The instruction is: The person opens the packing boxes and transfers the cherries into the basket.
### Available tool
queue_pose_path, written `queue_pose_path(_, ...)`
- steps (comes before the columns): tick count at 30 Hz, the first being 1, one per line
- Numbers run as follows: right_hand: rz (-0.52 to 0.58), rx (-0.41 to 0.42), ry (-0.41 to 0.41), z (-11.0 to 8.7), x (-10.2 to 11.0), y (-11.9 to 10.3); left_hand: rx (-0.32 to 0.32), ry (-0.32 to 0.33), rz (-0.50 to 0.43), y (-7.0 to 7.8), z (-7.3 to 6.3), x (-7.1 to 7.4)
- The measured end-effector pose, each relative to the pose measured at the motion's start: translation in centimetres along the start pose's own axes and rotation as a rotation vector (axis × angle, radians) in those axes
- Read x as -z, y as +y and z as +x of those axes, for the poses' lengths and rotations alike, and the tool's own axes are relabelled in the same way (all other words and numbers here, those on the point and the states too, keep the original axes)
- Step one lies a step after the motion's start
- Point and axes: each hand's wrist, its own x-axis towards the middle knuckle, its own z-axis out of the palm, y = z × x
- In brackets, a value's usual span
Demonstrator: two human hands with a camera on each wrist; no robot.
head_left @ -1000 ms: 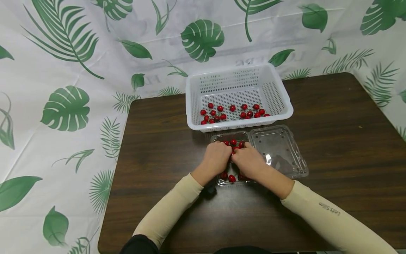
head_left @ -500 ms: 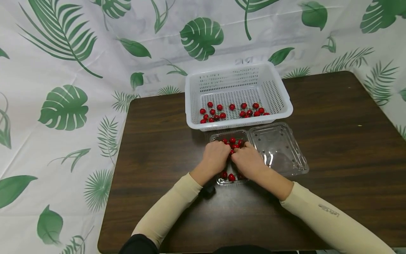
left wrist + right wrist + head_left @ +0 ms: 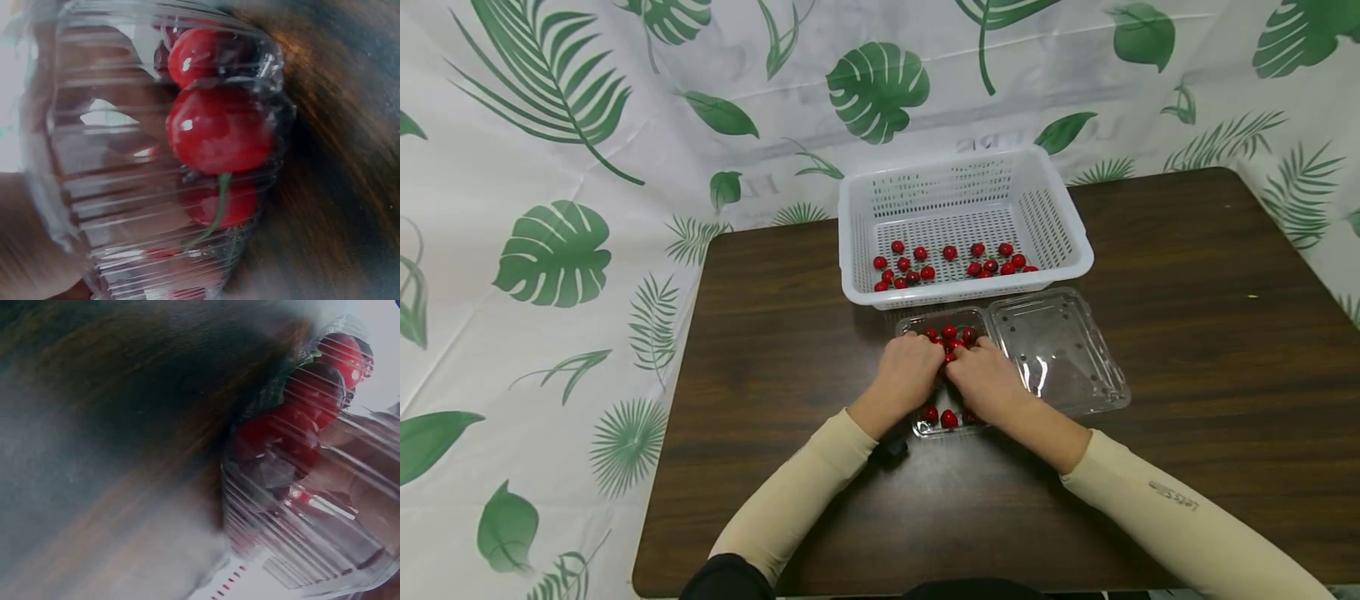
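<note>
In the head view a clear plastic clamshell box (image 3: pixel 925 319) lies unfolded, its base holding several red cherries (image 3: pixel 950 418). My left hand (image 3: pixel 912 369) reaches into the base from the left. Close beside it, my right hand (image 3: pixel 988 379) reaches in from the right. Both sets of fingertips are down among the cherries and hidden from above. Through the ribbed wall in the left wrist view, fingers show blurred behind a cherry (image 3: pixel 219 131) with a green stem. The right wrist view has cherries (image 3: pixel 275 440) against the wall beside the fingers; whether either hand pinches one is unclear.
Behind the box stands a white perforated basket (image 3: pixel 970 290) with several cherries scattered inside. The box's lid (image 3: pixel 1056 358) lies flat to the right. A dark wooden table (image 3: pixel 760 350) carries everything, and a leaf-patterned sheet (image 3: pixel 790 100) hangs at the back.
Both hands stay inside the box with barely any shift. Compared with a second ago, a little more of the cherries at the back shows between the hands.
</note>
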Motion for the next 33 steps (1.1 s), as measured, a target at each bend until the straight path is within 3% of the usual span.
queue_pose_path(5,-0.048,-0.003,-0.019,0.2,0.1,-0.5,0.001,0.003,-0.007,-0.2,-0.1,0.1)
queue_pose_path(10,-0.018,-0.006,0.028,0.6,-0.1,-0.5,0.017,-0.004,-0.028,-0.6,-0.2,-0.1)
queue_pose_path(18,0.004,-0.011,-0.001,0.6,-0.3,-0.3,0.006,-0.007,-0.076,-0.7,-0.2,-0.3)
queue_pose_path(26,0.044,0.007,0.013,0.6,0.2,0.6,0.007,-0.032,-0.086,-0.7,0.6,0.5)
queue_pose_path(33,0.053,0.040,0.048,-0.5,0.4,-0.1,-0.008,-0.038,-0.100,-0.4,-0.3,0.5)
